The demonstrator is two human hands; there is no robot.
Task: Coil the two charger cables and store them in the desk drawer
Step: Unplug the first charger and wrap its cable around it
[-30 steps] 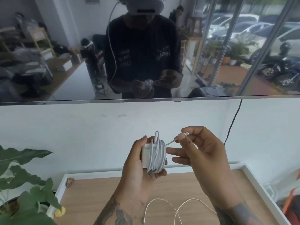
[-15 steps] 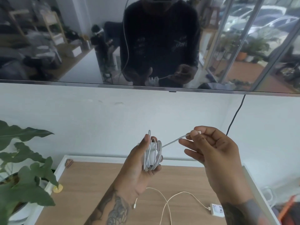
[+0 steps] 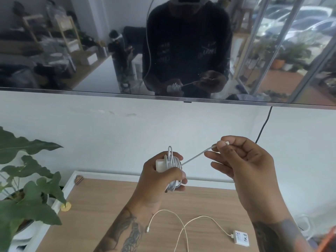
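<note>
Head view: left hand [image 3: 160, 180] fingers clamp the first wound charger [image 3: 170, 168] above the surface [image 3: 109, 206]; right hand [image 3: 241, 166] pinches its plug end [image 3: 226, 142], likely tucking next; second cable [image 3: 183, 226] lies uncoiled

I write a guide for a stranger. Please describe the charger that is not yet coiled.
On the wooden desk, near its front right corner, lies a small white charger. Its thin cable sprawls loose, and its top bears handwriting; the other charger is held, already wrapped.
</note>
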